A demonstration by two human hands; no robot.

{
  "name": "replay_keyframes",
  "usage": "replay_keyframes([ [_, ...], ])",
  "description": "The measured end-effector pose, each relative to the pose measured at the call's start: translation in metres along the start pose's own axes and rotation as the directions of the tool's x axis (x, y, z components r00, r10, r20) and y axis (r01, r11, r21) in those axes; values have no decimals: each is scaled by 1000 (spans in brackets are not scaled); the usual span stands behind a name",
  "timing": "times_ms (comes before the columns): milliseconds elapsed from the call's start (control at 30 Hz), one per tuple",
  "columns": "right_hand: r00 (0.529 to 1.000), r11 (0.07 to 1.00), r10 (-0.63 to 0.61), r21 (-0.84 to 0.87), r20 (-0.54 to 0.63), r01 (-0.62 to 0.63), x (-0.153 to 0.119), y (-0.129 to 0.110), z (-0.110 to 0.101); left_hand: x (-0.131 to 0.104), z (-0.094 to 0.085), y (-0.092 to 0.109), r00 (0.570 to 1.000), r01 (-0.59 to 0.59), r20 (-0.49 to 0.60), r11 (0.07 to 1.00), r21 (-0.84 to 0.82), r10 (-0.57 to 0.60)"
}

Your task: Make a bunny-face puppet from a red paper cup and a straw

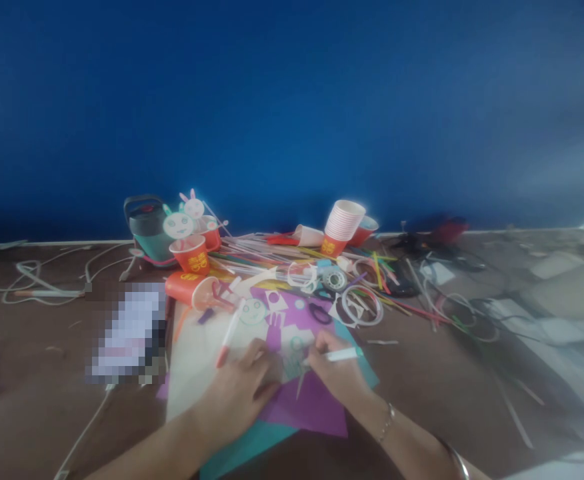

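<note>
My right hand (pixel 339 367) is pinched around a white marker (pixel 343 355) with a green end, which points to the right. Green lines, part of a drawing (pixel 295 353), show on the pale paper left of its fingers. My left hand (pixel 239 390) lies on the white paper (pixel 192 357), fingers apart and a little bent, holding nothing I can see. Above it lies a white pen with a red end (pixel 229 333). A round cut-out with a green-outlined face (pixel 253 311) rests above the hands. Purple paper (pixel 312 407) and teal paper (pixel 249 447) lie underneath.
Orange cups (pixel 191 257) with face cut-outs stand back left, before a green-grey flask (pixel 149 233). One orange cup (pixel 185 291) lies on its side. Stacked cups (pixel 342 227), a tape roll (pixel 333 278) and coloured strips lie behind. Cables (pixel 37 277) trail left; a blurred-out phone-like object (pixel 129 333) lies nearby.
</note>
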State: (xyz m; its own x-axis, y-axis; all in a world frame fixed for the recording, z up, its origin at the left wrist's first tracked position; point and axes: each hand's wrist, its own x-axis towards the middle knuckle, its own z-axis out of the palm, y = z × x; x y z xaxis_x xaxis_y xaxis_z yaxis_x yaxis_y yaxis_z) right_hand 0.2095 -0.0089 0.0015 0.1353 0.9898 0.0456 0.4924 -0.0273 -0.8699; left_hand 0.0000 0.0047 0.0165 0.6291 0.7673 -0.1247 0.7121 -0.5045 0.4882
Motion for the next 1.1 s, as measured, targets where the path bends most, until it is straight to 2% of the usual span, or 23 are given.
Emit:
replay_keyframes([
  [667,1000,999,-31,-15,-2,31,-1,4,1,1,-4,2,1000,14,26,1000,-14,-14],
  [933,998,998,58,38,0,-58,0,6,0,0,-3,2,1000,-3,10,1000,-10,4],
  [1100,998,999,47,-3,-29,-47,0,1,0,0,0,0,1000,1,7,1000,-10,-1],
])
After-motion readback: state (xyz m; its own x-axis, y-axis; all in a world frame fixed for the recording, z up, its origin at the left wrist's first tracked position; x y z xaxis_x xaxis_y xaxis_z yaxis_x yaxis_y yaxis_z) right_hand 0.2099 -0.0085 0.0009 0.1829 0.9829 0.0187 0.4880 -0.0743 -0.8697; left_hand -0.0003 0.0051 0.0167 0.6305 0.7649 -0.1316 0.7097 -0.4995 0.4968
